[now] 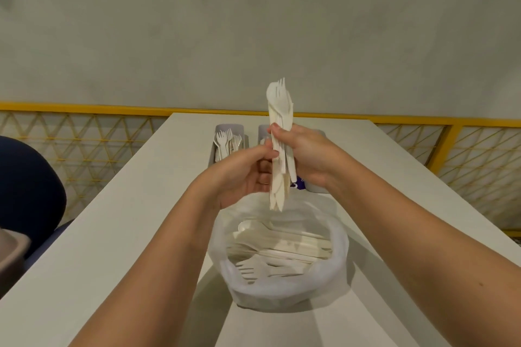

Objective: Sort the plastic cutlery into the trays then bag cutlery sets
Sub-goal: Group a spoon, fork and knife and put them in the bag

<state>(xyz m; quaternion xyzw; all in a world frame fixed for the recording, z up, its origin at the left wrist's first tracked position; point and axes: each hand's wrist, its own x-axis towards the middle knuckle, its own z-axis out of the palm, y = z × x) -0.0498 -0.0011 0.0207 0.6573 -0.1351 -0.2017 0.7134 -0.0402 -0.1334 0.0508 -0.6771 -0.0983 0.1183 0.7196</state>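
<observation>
Nearest, toward the near edge of the worktop [127, 234], an open plastic bag [342, 256] holds mixed cutlery. Toward the far edge stands a fork tray [229, 127]. Above the bag, left hand [242, 175] fingers pinch and right hand [306, 155] fingers wrap an upright cutlery bundle [279, 110]: light, stiff, slick, probably brittle, best held mid-handle. Both hands mostly hide the neighbouring tray [262, 130].

A long white table [127, 234] runs from near to far. Near its middle stands a translucent plastic bag [282, 294], its mouth rolled open, with loose white cutlery [270, 245] lying inside. At the far end a grey tray [229, 128] holds white forks [225, 139]. Just right of it a second grey tray [263, 129] is mostly hidden. Further right sits what may be a third tray [317, 189], with something purple [299, 184] just beside it.
</observation>
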